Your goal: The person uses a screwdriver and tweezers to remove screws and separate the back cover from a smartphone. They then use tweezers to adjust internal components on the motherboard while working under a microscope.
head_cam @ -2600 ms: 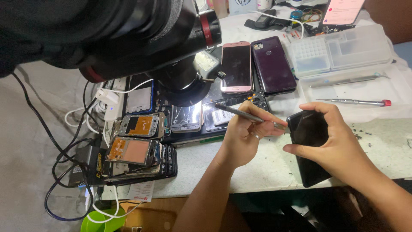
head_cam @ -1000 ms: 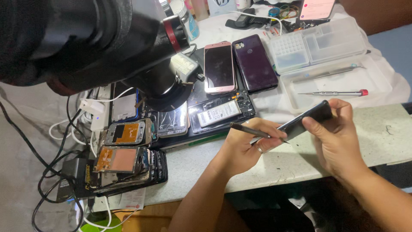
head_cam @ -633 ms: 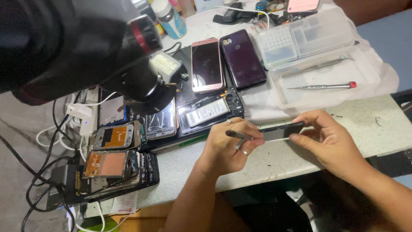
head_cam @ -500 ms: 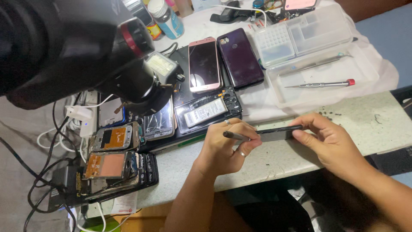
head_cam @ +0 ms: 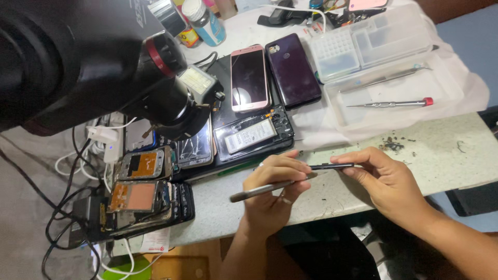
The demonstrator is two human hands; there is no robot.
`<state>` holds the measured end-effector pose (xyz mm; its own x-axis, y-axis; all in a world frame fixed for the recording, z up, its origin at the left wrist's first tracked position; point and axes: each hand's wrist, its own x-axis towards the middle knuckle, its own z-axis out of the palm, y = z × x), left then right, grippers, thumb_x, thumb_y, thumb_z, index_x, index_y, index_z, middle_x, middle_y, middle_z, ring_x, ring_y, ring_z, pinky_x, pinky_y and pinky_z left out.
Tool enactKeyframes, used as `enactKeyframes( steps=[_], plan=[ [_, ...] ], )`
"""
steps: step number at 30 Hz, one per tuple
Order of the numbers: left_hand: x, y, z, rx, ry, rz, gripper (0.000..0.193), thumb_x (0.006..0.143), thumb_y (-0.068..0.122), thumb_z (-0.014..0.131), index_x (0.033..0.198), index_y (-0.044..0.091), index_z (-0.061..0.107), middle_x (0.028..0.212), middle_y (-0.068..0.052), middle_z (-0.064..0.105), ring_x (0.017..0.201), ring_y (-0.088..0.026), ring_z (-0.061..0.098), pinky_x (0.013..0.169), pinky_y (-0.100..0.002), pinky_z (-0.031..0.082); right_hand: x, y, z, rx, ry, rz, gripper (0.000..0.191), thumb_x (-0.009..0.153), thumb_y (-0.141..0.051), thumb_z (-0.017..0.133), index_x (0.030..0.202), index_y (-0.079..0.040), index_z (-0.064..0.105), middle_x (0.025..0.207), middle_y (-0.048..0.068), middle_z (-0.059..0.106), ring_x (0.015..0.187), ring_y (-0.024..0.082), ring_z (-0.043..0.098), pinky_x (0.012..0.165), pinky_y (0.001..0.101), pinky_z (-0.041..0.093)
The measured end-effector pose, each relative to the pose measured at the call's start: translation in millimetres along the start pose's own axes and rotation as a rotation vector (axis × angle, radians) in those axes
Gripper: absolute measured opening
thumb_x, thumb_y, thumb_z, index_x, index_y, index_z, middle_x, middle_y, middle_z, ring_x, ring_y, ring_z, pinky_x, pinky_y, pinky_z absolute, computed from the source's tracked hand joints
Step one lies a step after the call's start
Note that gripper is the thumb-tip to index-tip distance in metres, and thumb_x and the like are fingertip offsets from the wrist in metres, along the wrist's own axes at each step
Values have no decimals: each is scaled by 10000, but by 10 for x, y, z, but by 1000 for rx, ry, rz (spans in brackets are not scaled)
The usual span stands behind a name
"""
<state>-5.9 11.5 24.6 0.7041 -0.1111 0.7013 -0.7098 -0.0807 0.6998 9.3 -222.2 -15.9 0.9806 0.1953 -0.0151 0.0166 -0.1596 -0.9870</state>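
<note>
Left hand (head_cam: 270,189) closed around a thin grey tool (head_cam: 270,187), its tip touching the edge of a black phone (head_cam: 332,166), right hand (head_cam: 386,179) pinching that phone edge-on above the speckled surface (head_cam: 446,155), opened phones (head_cam: 140,181) left, screwdriver (head_cam: 391,104) in clear tray (head_cam: 451,93) beyond

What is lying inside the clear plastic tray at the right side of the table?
Inside the clear tray lie a screwdriver with a red cap and, farther back, metal tweezers. The tray sits on a white cloth, which hides the table beneath it.
</note>
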Motion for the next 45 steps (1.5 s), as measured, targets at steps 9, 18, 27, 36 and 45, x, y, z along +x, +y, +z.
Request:
enactKeyframes(
  steps=[9, 18, 27, 36, 45],
  plan=[
    [143, 19, 211, 69, 21, -126, 120, 982, -9, 725, 1036, -2, 619, 1058, -144, 721, 981, -247, 743, 856, -330, 623, 115, -96, -214, -12, -53, -38, 166, 936, -61, 636, 1084, -44, 708, 1159, 69, 772, 1131, 146, 693, 1010, 288, 517],
    [193, -86, 310, 74, 31, -7, 116, 1000, 31, 722, 1030, -2, 615, 1010, -150, 711, 960, -276, 741, 801, -322, 618, 351, -279, -447, -210, -408, -72, 369, 858, -87, 675, 1221, -132, 718, 1173, 37, 606, 1082, 174, 609, 893, 298, 513],
    [87, -92, 335, -1, 43, -36, 105, 1043, 104, 692, 1053, 49, 602, 1053, -129, 730, 1003, -246, 741, 1066, -445, 549, 519, -382, -607, -253, -686, -102, 461, 861, -186, 754, 1320, -164, 721, 1286, 29, 571, 1227, 202, 536, 1008, 346, 481],
    [91, -171, 333, 38, 70, -15, 135, 1085, 205, 647, 1089, 90, 576, 1043, -75, 746, 1006, -199, 739, 1102, -423, 491, 595, -453, -592, -313, -631, -87, 507, 782, -171, 738, 1287, -169, 701, 1323, 9, 644, 1242, 199, 536, 1038, 373, 455],
    [191, -302, 341, 35, 53, 81, 114, 1120, 177, 596, 1151, 73, 560, 1056, -55, 691, 1036, -207, 746, 1025, -412, 536, 736, -308, -745, -274, -758, -115, 570, 854, -160, 762, 1415, -131, 666, 1375, 37, 601, 1298, 222, 497, 1060, 376, 459]
  ],
)
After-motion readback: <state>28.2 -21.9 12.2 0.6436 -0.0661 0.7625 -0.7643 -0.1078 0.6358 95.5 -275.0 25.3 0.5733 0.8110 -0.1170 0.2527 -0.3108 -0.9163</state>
